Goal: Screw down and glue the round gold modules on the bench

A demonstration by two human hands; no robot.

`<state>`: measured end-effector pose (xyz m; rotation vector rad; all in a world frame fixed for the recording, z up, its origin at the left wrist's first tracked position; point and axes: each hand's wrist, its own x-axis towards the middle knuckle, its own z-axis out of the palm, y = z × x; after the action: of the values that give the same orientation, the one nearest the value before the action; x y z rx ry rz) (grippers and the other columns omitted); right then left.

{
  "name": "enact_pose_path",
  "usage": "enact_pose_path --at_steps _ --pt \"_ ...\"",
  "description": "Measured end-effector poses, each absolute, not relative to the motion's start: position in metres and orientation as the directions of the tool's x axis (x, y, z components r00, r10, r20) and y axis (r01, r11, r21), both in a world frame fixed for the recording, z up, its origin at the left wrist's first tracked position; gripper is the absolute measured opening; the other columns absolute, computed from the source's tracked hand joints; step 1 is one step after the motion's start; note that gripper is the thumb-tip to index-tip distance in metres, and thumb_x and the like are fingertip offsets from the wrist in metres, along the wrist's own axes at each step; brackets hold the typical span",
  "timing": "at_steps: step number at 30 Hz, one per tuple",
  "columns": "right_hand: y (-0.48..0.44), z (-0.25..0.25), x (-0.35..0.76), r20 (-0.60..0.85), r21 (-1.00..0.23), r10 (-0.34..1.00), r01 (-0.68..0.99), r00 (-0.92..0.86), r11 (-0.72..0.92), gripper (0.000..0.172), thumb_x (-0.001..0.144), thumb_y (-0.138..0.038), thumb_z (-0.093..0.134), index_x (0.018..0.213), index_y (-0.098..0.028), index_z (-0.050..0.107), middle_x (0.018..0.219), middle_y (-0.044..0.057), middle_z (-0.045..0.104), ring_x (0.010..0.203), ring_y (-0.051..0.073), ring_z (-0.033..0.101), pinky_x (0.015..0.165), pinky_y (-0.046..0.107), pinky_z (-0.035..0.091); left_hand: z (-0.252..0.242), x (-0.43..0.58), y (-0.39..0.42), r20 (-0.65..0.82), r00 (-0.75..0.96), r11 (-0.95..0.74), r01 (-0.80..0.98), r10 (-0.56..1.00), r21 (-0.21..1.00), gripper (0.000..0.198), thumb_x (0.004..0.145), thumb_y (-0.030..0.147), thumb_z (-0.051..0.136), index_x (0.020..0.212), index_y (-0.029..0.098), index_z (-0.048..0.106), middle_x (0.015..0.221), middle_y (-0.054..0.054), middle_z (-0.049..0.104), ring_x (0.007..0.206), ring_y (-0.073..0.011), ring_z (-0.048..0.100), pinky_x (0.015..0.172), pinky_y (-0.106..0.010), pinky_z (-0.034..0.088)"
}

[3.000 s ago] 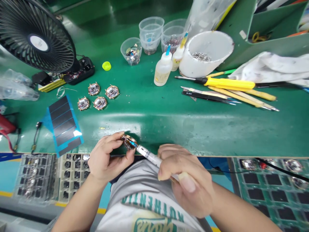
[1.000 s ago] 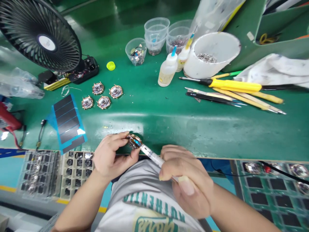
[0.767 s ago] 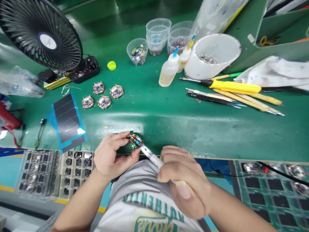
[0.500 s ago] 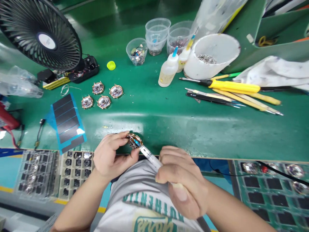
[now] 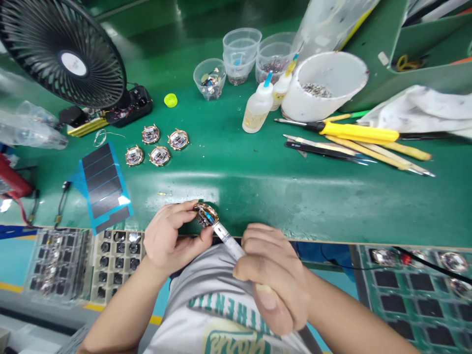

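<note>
Left hand (image 5: 167, 236) grasps a gold-rimmed round module (image 5: 205, 215) at the bench's front edge; right hand (image 5: 273, 280) grasps a white applicator (image 5: 230, 247).
The left thumb and curled fingers pinch the module's rim, holding it just over the front edge, and the applicator's tip touches it. The right fingers clench around the applicator's barrel. 4 matching modules (image 5: 160, 156) lie near the bench's left side, just beside a blue-edged black sheet (image 5: 105, 187). Toward the back edge stand 2 glue bottles (image 5: 258, 109) and a white tub (image 5: 324, 86). A yellow-handled screwdriver (image 5: 354, 132) and tweezers (image 5: 324, 153) lie near the right side.
</note>
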<state>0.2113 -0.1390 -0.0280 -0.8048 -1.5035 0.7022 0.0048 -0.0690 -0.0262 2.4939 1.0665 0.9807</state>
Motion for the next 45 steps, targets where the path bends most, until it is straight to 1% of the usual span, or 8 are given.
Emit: enact_pose_path --at_steps 6,14,19,23,27,31,36,45 --pt "-0.138 -0.027 0.214 0.571 -0.816 0.819 0.064 -0.064 0.574 0.028 0.105 -0.028 0.036 0.092 -0.013 0.057 0.067 0.003 0.040 0.062 0.015 0.039 0.065 0.034 0.028 -0.025 0.006 -0.069 0.491 0.506 -0.704 0.543 0.709 0.458 0.041 0.082 0.023 0.085 0.109 0.013 0.055 0.110 -0.011 0.072 0.107 -0.0168 0.073 0.093 -0.028 0.060" --pt "-0.139 -0.025 0.217 0.550 -0.833 0.834 0.044 -0.036 0.552 0.032 0.106 -0.030 0.037 0.089 -0.014 0.059 0.065 0.002 0.039 0.059 0.015 0.040 0.064 0.034 0.030 -0.022 0.008 -0.068 0.505 0.518 -0.722 0.540 0.690 0.433 0.039 0.084 0.025 0.083 0.109 0.014 0.054 0.109 -0.010 0.072 0.104 -0.0166 0.074 0.090 -0.028 0.060" --pt "-0.139 -0.027 0.215 0.584 -0.803 0.808 0.093 -0.073 0.589 0.031 0.104 -0.030 0.037 0.090 -0.013 0.058 0.066 0.003 0.038 0.061 0.016 0.039 0.063 0.034 0.028 -0.022 0.009 -0.068 0.503 0.522 -0.723 0.550 0.689 0.418 0.039 0.084 0.025 0.083 0.109 0.012 0.055 0.109 -0.012 0.073 0.104 -0.0171 0.074 0.091 -0.027 0.059" --pt "-0.141 -0.030 0.210 0.596 -0.795 0.803 0.136 -0.006 0.591 0.034 0.105 -0.032 0.037 0.086 -0.014 0.057 0.066 0.003 0.036 0.061 0.016 0.038 0.063 0.034 0.027 -0.021 0.010 -0.068 0.515 0.514 -0.724 0.554 0.686 0.411 0.038 0.084 0.024 0.082 0.108 0.011 0.056 0.108 -0.014 0.073 0.102 -0.0181 0.074 0.090 -0.028 0.060" --pt "-0.143 -0.027 0.216 0.553 -0.829 0.831 0.069 -0.054 0.556 0.033 0.108 -0.032 0.036 0.090 -0.014 0.057 0.066 0.003 0.039 0.062 0.015 0.040 0.066 0.034 0.031 -0.021 0.010 -0.069 0.521 0.499 -0.717 0.557 0.693 0.419 0.036 0.084 0.024 0.082 0.107 0.012 0.056 0.107 -0.014 0.073 0.102 -0.0187 0.075 0.089 -0.028 0.061" --pt "-0.143 -0.021 0.223 0.518 -0.853 0.854 0.037 -0.055 0.520 0.035 0.108 -0.034 0.037 0.089 -0.015 0.059 0.066 0.004 0.043 0.062 0.016 0.044 0.067 0.035 0.035 -0.022 0.009 -0.069 0.522 0.484 -0.708 0.556 0.702 0.435 0.038 0.084 0.024 0.083 0.108 0.013 0.056 0.108 -0.013 0.073 0.103 -0.0184 0.075 0.090 -0.028 0.062" --pt "-0.142 -0.020 0.223 0.514 -0.857 0.857 0.035 -0.037 0.515 0.034 0.107 -0.033 0.037 0.088 -0.014 0.058 0.066 0.003 0.042 0.062 0.015 0.044 0.068 0.034 0.036 -0.025 0.007 -0.069 0.514 0.484 -0.703 0.551 0.708 0.449 0.040 0.084 0.026 0.083 0.110 0.015 0.056 0.111 -0.012 0.073 0.104 -0.0183 0.075 0.089 -0.030 0.063" --pt "-0.144 -0.024 0.220 0.511 -0.860 0.860 0.005 0.000 0.511 0.034 0.107 -0.033 0.037 0.087 -0.014 0.057 0.066 0.003 0.042 0.063 0.014 0.042 0.068 0.035 0.035 -0.026 0.006 -0.070 0.506 0.482 -0.697 0.538 0.715 0.474 0.040 0.083 0.023 0.085 0.109 0.014 0.056 0.112 -0.012 0.073 0.107 -0.0187 0.074 0.091 -0.031 0.063"
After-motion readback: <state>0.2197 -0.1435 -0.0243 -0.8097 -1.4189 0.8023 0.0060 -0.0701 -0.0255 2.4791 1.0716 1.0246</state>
